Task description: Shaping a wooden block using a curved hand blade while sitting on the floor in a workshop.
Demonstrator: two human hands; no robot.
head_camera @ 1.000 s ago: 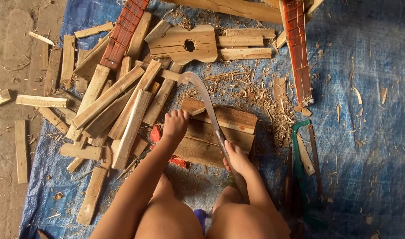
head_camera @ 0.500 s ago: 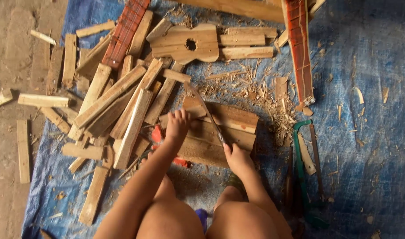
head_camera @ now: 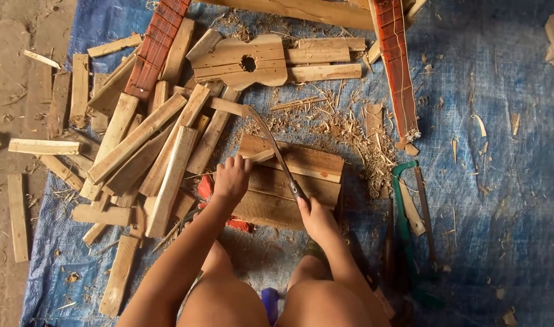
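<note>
Gripping a curved blade point(head_camera: 271, 145), right hand point(head_camera: 316, 219) chops just beside left hand point(head_camera: 231, 178) fingers pinning the small wood piece point(head_camera: 260, 155); a slip risks cutting them.

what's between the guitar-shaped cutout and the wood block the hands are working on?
In the head view, between the guitar-shaped cutout and the wood block lie wood shavings on blue tarp, plus the curved blade held by the right hand.

left: plank pile point(head_camera: 150, 145) blocks | right: saw point(head_camera: 410, 224) nearby | ahead: guitar-shaped board point(head_camera: 240, 60), shavings point(head_camera: 349, 130)
</note>
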